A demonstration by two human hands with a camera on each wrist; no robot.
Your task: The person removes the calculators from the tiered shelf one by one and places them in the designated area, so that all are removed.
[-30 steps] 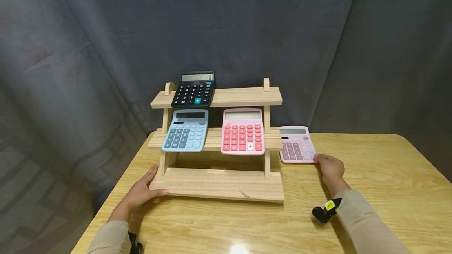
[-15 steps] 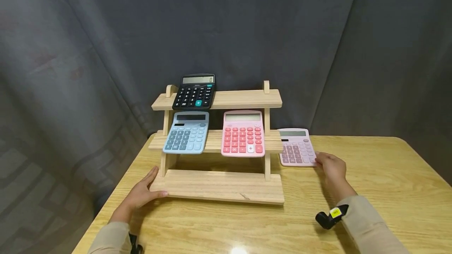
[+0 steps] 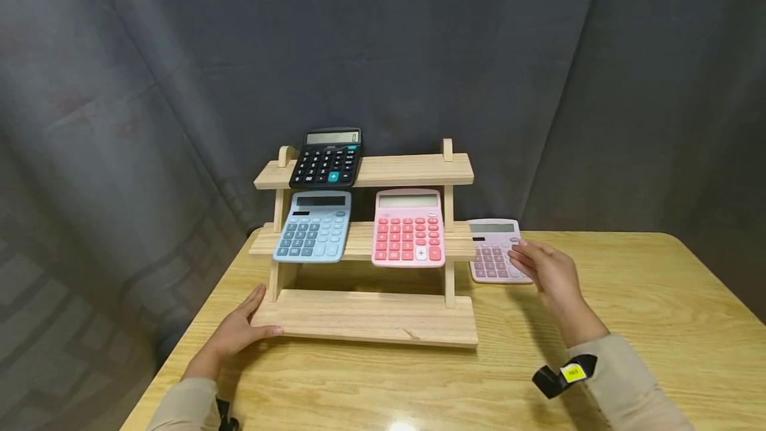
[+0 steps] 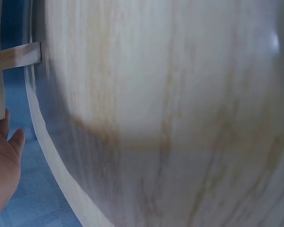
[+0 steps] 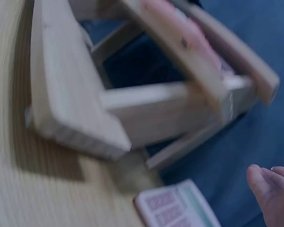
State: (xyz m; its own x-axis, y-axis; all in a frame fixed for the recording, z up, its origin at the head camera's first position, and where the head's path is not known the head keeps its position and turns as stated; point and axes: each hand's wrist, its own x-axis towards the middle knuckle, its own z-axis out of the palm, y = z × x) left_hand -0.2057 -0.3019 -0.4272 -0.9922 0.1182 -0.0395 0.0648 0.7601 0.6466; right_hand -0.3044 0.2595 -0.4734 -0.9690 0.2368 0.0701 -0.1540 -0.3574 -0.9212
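A wooden three-tier display rack (image 3: 371,314) stands on the table. My left hand (image 3: 236,331) rests against the left end of its bottom board, thumb along the front edge; the left wrist view shows this hand (image 4: 4,170) at the rack's end. Right of the rack, a lilac calculator (image 3: 491,255) lies on the table, its left edge partly hidden by the rack. My right hand (image 3: 553,278) hovers over its right side, hiding some keys. In the right wrist view the fingers (image 5: 259,187) are loosely bent and apart from the calculator, holding nothing.
A black calculator (image 3: 326,158) leans on the top tier at left. On the middle tier stand a blue calculator (image 3: 314,228) and a pink one (image 3: 408,228). A dark curtain (image 3: 383,38) hangs behind the wooden table (image 3: 646,285).
My right hand has let go of the lilac calculator's lower right corner and risen slightly, moving left over it. The left hand stays on the rack. The view has shifted slightly.
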